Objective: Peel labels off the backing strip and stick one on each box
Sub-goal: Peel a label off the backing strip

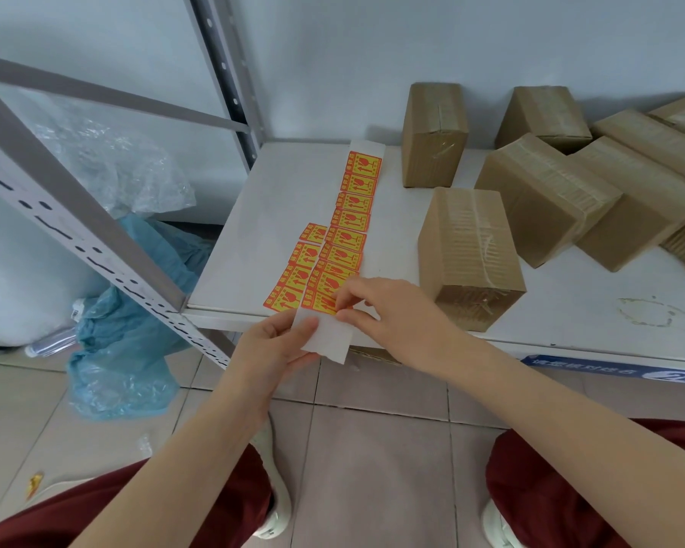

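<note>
A white backing strip point(366, 146) with several orange-and-yellow labels point(354, 219) lies on the white shelf point(293, 183), running from the back to the front edge. My left hand point(271, 342) pinches the strip's bare near end point(327, 336) below the shelf edge. My right hand point(376, 306) pinches the corner of the nearest label point(325, 300) with thumb and forefinger. A second short row of labels point(299, 267) lies just left. The closest taped cardboard box point(469, 255) stands right of my right hand, bearing no label.
Several more taped cardboard boxes point(546, 195) crowd the shelf's back right, one upright point(434, 132) near the wall. A grey metal rack post point(76, 199) slants across the left. Blue and clear plastic bags point(123, 342) lie on the tiled floor.
</note>
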